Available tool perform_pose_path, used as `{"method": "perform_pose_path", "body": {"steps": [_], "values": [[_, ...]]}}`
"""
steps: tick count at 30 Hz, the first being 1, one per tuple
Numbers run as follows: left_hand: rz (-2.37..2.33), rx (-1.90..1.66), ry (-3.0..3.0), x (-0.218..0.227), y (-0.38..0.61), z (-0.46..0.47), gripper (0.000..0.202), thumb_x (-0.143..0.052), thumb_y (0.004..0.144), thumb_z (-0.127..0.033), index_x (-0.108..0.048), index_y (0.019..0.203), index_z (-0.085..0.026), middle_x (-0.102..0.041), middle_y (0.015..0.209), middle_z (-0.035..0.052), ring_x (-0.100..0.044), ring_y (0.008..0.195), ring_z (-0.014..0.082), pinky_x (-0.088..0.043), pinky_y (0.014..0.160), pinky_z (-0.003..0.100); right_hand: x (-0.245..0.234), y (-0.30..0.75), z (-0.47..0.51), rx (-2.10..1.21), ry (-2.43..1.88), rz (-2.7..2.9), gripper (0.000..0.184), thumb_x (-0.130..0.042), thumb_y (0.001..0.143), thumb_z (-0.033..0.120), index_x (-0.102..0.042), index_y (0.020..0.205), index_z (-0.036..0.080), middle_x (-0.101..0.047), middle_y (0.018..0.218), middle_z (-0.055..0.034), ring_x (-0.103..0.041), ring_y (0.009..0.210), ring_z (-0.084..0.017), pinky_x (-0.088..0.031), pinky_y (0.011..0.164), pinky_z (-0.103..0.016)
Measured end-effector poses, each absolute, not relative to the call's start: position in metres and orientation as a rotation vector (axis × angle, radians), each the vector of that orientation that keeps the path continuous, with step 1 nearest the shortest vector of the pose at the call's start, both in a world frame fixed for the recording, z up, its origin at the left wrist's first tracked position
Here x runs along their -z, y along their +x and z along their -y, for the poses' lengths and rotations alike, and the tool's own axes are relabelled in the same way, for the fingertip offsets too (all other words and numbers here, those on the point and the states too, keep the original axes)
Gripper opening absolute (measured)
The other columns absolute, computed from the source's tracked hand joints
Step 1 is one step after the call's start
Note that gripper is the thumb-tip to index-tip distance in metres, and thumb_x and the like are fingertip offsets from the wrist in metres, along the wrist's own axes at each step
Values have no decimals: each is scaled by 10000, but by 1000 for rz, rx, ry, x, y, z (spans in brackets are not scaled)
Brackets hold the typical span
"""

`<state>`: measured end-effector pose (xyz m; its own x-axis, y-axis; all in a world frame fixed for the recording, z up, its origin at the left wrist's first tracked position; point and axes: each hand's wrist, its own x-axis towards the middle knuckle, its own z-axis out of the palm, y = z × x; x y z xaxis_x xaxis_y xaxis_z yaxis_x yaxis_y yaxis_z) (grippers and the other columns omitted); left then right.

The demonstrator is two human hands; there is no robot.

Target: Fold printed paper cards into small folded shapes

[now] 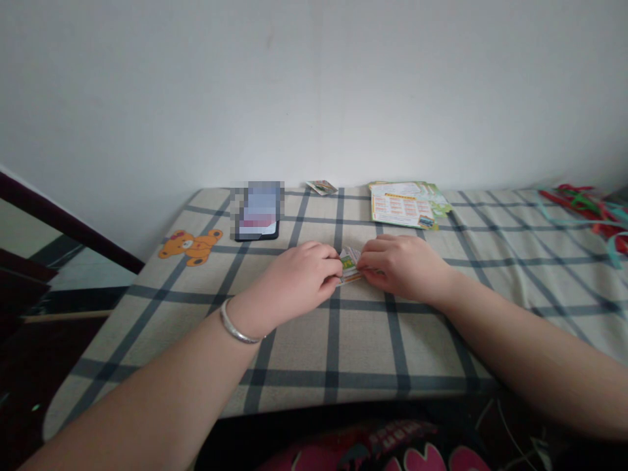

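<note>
The left forearm (161, 386) and right forearm (524, 340) are slanting inward. The left hand (304, 278) is holding its fingers curled, back upward; the right hand (405, 267) is facing it, fingers likewise bent.

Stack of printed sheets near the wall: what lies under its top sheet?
More sheets, partly green, stick out behind and to the right of the top sheet. Their covered parts, and how many there are, cannot be seen.
</note>
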<state>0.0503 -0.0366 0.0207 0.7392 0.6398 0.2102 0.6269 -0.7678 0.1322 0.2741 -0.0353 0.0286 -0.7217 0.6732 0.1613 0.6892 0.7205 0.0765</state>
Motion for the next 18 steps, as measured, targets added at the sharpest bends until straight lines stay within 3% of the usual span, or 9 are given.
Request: {"method": "perform_pose_path", "body": {"steps": [18], "values": [[-1229,-447,2892,-15,55,34,158,-561,898,-281,-674,851,-182,-663,871,30,-599,877,202,-461,826,365,-17,265,34,51,-1108,2674,163,-529,886,211,-684,848,176,-636,786,-34,-545,707,-143,-341,627,-270]]}}
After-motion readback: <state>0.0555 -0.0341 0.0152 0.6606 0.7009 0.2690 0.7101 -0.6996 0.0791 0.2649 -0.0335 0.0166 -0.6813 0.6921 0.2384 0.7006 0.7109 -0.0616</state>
